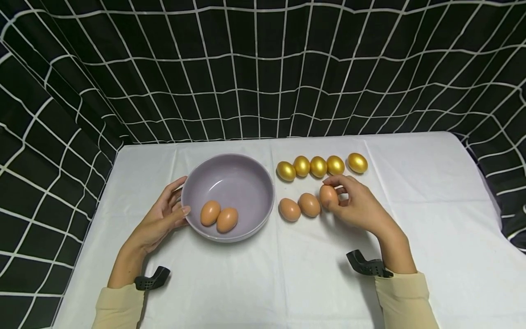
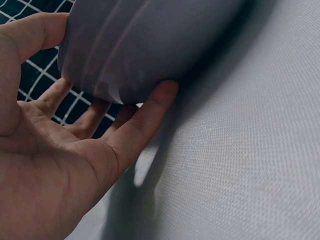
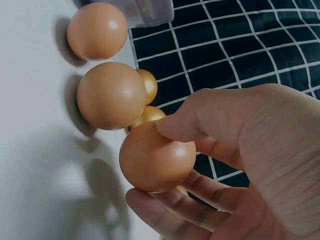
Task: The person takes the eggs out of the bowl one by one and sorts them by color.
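My left hand (image 1: 162, 219) holds the left side of a round greyish-purple bowl (image 1: 246, 178). Its thumb is at the rim, and in the left wrist view the fingers (image 2: 155, 102) touch the bowl's outer wall (image 2: 150, 45). Two brown eggs (image 1: 210, 213) lie inside the bowl, side by side. A third brown egg (image 1: 328, 195) is pinched between the thumb and fingers of my right hand (image 1: 358, 201); the right wrist view shows this egg (image 3: 157, 157) raised off the cloth. Left of it, two more brown eggs (image 1: 309, 204) rest on the table.
Several golden eggs (image 1: 318, 167) form a row behind the brown ones, the rightmost golden egg (image 1: 357, 163) slightly apart. A white cloth (image 1: 263, 283) covers the table. Black fabric with a white grid (image 1: 267, 73) hangs at the back and sides.
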Tool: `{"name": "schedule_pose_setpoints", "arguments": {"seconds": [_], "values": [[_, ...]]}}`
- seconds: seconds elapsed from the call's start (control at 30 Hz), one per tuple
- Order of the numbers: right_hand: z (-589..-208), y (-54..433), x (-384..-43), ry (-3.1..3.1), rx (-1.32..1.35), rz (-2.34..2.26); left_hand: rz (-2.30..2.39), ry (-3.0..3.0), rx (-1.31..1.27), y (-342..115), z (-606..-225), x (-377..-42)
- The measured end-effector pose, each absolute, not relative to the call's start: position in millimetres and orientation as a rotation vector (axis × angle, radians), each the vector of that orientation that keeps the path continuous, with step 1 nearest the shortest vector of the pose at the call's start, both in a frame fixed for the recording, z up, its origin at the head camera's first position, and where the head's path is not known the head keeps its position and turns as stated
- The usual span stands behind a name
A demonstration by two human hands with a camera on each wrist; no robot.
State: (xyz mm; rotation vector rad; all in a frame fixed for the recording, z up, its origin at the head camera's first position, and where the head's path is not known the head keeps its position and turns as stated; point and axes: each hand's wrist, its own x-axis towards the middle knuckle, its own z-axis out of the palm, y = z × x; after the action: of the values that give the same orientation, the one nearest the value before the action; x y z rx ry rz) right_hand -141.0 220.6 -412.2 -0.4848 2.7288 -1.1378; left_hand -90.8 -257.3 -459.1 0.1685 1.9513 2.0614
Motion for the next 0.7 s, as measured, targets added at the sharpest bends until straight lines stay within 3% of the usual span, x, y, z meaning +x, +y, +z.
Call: {"name": "schedule_pose_setpoints", "arguments": {"seconds": [0.7], "values": [[-419.4,214.6,-141.2,2.792,-0.472,-0.945,2.066,1.956,0.180,-255.2,-456.7,-88.8]]}}
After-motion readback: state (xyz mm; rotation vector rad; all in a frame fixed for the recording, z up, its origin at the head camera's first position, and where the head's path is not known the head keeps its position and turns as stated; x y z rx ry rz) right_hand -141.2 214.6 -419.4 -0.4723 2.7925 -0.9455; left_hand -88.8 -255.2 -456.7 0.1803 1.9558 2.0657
